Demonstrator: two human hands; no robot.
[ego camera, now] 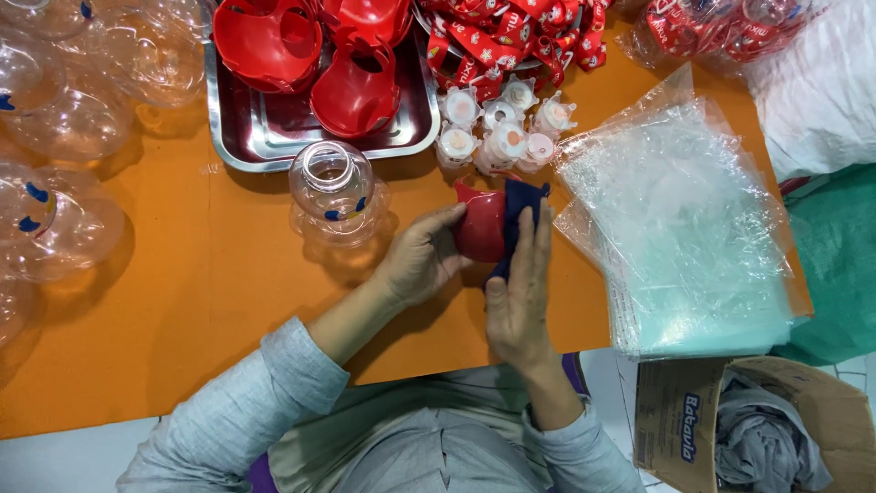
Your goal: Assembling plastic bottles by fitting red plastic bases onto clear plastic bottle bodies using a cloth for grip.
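The left hand [422, 260] curls its fingers around a red plastic cap piece [480, 226], gripping it from the side, while the right hand [520, 292] lies with fingers straight and together, pressing a dark blue cloth [520, 219] against that piece's right face. The piece sits just above the orange table [228, 319], near the middle of its near edge.

Judging by the layout, the wiping is in mid-run: a steel tray [265, 137] at the far edge holds more red cap pieces [301, 55], apparently waiting (or finished, I cannot tell which). One clear plastic jar [336, 192] stands open just left of the hands, uncapped; more clear jars [55, 137] crowd the left edge.

Small white valve inserts [497, 128] cluster just beyond the hands, red printed straps [511, 36] behind them. A stack of clear plastic bags [684, 237] covers the right edge, close to the right hand's fingertips. A cardboard box [675, 420] with grey cloth sits below the near right corner.
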